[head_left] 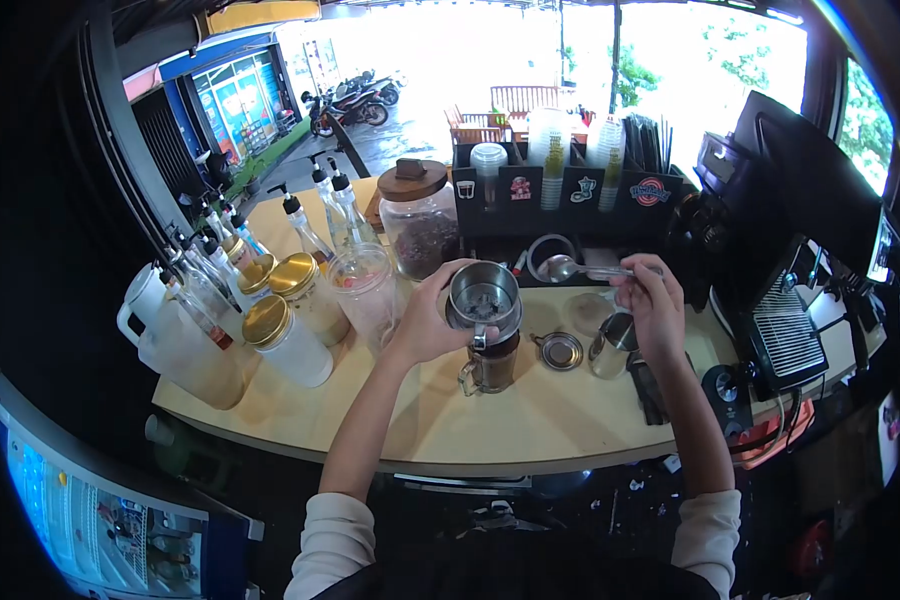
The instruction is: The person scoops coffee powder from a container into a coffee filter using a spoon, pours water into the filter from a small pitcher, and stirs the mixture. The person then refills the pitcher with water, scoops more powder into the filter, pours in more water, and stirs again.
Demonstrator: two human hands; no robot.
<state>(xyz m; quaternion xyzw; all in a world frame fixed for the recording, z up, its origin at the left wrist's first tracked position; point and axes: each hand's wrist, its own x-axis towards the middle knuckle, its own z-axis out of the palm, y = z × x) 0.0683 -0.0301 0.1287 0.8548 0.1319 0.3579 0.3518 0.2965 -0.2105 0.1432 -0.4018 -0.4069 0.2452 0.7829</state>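
My left hand [433, 318] is closed around the side of a metal drip coffee filter [486, 290]. The filter sits on or just above a glass mug [493, 370] holding something dark; whether they touch I cannot tell. Some dark specks show inside the filter. Raised to the right, my right hand [653, 305] pinches the handle of a metal spoon [562, 268], its bowl pointing left toward the filter. A small round metal lid [560, 351] lies on the counter beside the mug. Near my right wrist stands a clear glass [610, 360] with a metal piece in it.
Gold-lidded jars [288, 340], a clear plastic pitcher [362, 285] and several pump bottles [310, 235] crowd the counter's left. Behind the filter stand a wooden-lidded jar [418, 235] and a black cup organizer [570, 205]. A black machine [785, 330] stands at right.
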